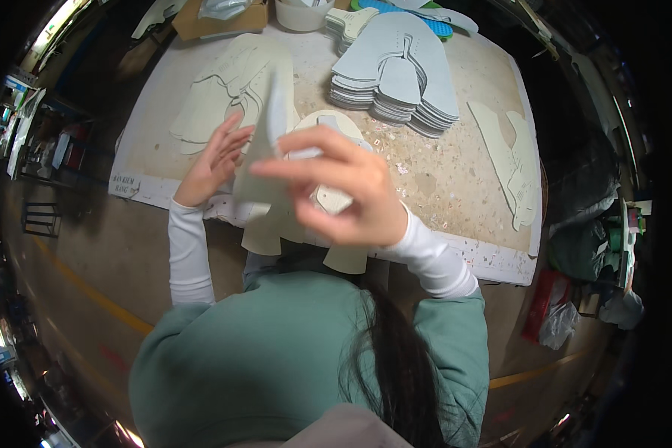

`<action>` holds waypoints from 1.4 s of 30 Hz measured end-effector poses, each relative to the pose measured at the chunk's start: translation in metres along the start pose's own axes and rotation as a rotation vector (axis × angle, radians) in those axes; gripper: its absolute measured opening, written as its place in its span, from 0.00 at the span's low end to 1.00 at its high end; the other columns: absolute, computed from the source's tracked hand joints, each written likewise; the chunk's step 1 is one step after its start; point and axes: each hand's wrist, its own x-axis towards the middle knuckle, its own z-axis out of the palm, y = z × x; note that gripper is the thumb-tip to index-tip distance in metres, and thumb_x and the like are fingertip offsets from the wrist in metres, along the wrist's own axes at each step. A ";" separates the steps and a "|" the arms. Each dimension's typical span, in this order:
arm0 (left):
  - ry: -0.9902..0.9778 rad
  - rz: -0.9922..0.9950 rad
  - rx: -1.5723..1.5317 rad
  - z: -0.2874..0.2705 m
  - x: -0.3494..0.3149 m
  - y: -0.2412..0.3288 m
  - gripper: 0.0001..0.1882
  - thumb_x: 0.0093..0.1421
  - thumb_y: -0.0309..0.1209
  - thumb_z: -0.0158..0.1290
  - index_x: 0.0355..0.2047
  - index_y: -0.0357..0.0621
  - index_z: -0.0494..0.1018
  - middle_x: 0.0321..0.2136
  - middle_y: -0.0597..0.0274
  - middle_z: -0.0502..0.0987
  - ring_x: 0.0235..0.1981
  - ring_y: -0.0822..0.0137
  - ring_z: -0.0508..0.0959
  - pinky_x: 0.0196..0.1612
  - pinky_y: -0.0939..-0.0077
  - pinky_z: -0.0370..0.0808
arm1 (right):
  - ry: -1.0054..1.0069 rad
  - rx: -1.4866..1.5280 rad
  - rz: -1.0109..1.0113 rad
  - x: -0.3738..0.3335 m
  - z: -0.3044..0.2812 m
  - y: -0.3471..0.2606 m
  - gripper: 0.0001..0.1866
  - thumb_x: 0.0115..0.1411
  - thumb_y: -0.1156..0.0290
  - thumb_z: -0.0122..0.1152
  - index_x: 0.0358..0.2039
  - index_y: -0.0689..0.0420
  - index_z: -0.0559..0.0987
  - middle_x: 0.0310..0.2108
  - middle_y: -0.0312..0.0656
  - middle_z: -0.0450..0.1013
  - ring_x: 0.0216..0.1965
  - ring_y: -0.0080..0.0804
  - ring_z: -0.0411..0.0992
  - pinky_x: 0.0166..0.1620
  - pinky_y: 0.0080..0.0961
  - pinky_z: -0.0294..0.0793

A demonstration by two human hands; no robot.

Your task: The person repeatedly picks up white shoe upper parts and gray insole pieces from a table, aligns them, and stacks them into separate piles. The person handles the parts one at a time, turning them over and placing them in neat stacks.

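My right hand [343, 183] is raised over the near edge of the table, its fingers pinching a thin, pale shoe-upper piece [265, 142] that stands on edge and is smeared by motion. Just left of that piece, my left hand [216, 160] is held up, fingers apart, nothing in it. Beneath my right hand lie more cream cut pieces [343, 257], partly hidden, with two ends hanging over the near table edge. Beyond my left hand, several cream shoe-upper pieces [220, 82] lie spread in a low pile.
A tall stack of light grey shoe-upper pieces [396, 78] stands at the back right. Narrow cream pieces [508, 160] lie at the right edge. A cardboard box [220, 22], a white tub [304, 15] and a blue mat [425, 22] are at the back. Small scraps litter the tabletop [463, 201].
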 end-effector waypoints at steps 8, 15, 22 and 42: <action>-0.286 -0.038 -0.458 0.024 -0.022 -0.005 0.29 0.47 0.25 0.58 0.51 0.33 0.66 0.49 0.53 0.71 0.53 0.58 0.68 0.55 0.67 0.62 | 0.041 0.192 0.069 -0.014 -0.045 -0.026 0.20 0.42 0.82 0.53 0.40 0.62 0.79 0.40 0.45 0.69 0.32 0.25 0.71 0.31 0.17 0.72; -0.004 -0.358 0.168 0.021 0.002 -0.035 0.18 0.52 0.25 0.57 0.42 0.33 0.66 0.22 0.69 0.72 0.23 0.82 0.71 0.29 0.88 0.68 | 0.025 0.092 1.127 -0.067 -0.049 0.110 0.17 0.52 0.80 0.54 0.44 0.58 0.77 0.40 0.35 0.68 0.28 0.12 0.64 0.31 0.08 0.64; 0.035 -0.292 0.319 0.021 -0.010 -0.031 0.19 0.52 0.26 0.57 0.44 0.39 0.66 0.19 0.70 0.70 0.20 0.83 0.67 0.25 0.89 0.65 | -0.048 -0.234 0.702 -0.085 -0.041 0.117 0.23 0.44 0.72 0.63 0.45 0.58 0.76 0.35 0.44 0.67 0.27 0.28 0.70 0.34 0.22 0.71; 0.167 0.071 1.082 0.048 0.054 -0.042 0.31 0.43 0.45 0.65 0.44 0.41 0.72 0.29 0.61 0.71 0.27 0.69 0.72 0.33 0.78 0.72 | -0.241 -0.568 0.894 -0.019 -0.016 0.160 0.35 0.38 0.42 0.66 0.36 0.64 0.79 0.37 0.54 0.75 0.36 0.46 0.75 0.43 0.30 0.72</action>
